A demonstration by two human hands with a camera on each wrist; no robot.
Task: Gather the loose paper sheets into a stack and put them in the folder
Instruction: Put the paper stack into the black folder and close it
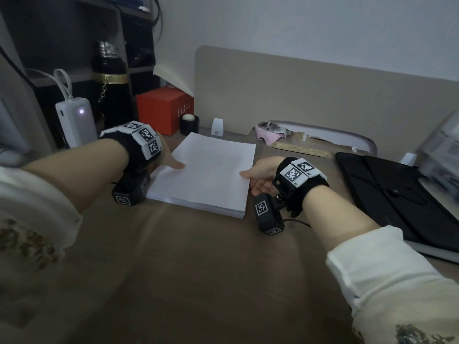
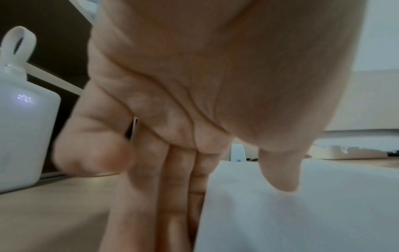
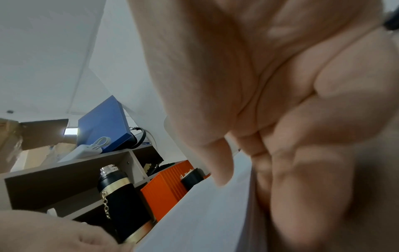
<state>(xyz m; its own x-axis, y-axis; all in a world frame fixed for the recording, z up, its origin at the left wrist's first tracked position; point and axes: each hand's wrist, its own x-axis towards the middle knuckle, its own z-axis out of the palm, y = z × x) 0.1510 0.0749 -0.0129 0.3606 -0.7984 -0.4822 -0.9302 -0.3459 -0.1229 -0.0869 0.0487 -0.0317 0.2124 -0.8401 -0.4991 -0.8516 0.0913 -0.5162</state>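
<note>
A white power bank [image 1: 77, 120] stands on the brown surface [image 1: 198, 269], well left of the paper stack [image 1: 206, 172]. The left hand [image 1: 171, 160] is at the stack's left edge, thumb laid on the top sheet, fingers [image 2: 172, 187] straight down against the side; its grip is open and flat, pressing rather than clasping. The right hand [image 1: 260, 177] meets the stack's right edge the same way: thumb on top, fingers [image 3: 302, 170] against the side, whether curled under I cannot tell. The stack lies flat on the surface. Well right of the stack lies the black folder [image 1: 397, 194], closed.
</note>
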